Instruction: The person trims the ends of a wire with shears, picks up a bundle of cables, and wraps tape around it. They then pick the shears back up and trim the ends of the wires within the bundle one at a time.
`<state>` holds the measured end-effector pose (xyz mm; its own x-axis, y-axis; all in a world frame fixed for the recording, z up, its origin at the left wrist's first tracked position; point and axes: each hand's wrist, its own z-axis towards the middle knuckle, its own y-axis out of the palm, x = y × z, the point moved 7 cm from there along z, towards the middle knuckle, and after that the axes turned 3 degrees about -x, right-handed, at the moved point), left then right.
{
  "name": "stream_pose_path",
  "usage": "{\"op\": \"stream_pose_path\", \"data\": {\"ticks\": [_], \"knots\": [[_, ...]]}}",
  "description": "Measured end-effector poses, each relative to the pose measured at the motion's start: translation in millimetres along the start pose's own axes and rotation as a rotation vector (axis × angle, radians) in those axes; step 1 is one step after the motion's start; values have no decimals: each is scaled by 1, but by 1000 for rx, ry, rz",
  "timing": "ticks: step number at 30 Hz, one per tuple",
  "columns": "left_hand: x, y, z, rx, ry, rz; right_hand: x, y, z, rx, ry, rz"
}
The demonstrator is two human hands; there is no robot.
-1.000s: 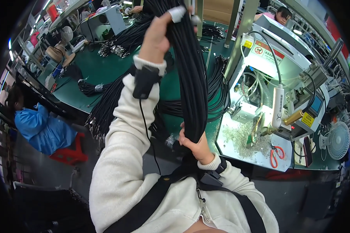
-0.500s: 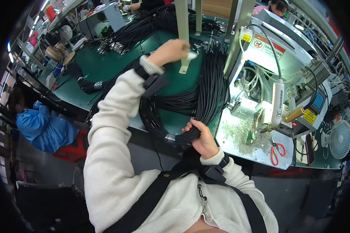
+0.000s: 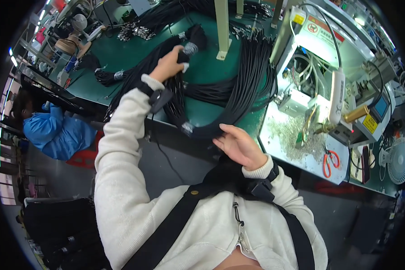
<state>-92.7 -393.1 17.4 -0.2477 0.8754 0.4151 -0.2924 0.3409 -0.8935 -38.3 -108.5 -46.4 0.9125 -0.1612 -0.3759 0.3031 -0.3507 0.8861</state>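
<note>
Left fingers: wrapped tight round the taped end of a bundle of black cables (image 3: 177, 96), gripping it well out over the green bench (image 3: 121, 54).
Left hand (image 3: 167, 67): raised above the bench, wrist turned, a small black device strapped at the white cuff.
Right fingers: loosely spread and curled, tips laid against the near bend of the same bundle at the bench's front edge (touching rather than clamping, as far as I can see).
Right hand (image 3: 239, 146): close to the body, palm partly up, a second black strap at its wrist.
Bundle: one long sheaf, running from the left hand down to the right, draped on the bench.
Other cables: a second thick sheaf of black cables (image 3: 252, 76) fans beside it toward the machine; more heaps lie farther back, too tangled to count.
Post: one pale upright post (image 3: 222, 27) stands on the bench just beyond the left hand.
Machine: one lit bench machine (image 3: 310, 85) at right, metal bits scattered under it.
Scissors: one pair of red-handled scissors (image 3: 330, 162) on its tray.
Fan: one small white fan (image 3: 398, 162) far right.
Neighbour: one person in a blue jacket (image 3: 54, 130), seated off to the left.
</note>
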Motion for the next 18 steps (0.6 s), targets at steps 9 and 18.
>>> {"op": "stream_pose_path", "data": {"ticks": [9,18], "knots": [[134,-25,-47,281,389,532,-39,20,-103,-26,13,-465],[206,51,-157,101,218,279,-132,-38,-246,239,-477,-931]]}}
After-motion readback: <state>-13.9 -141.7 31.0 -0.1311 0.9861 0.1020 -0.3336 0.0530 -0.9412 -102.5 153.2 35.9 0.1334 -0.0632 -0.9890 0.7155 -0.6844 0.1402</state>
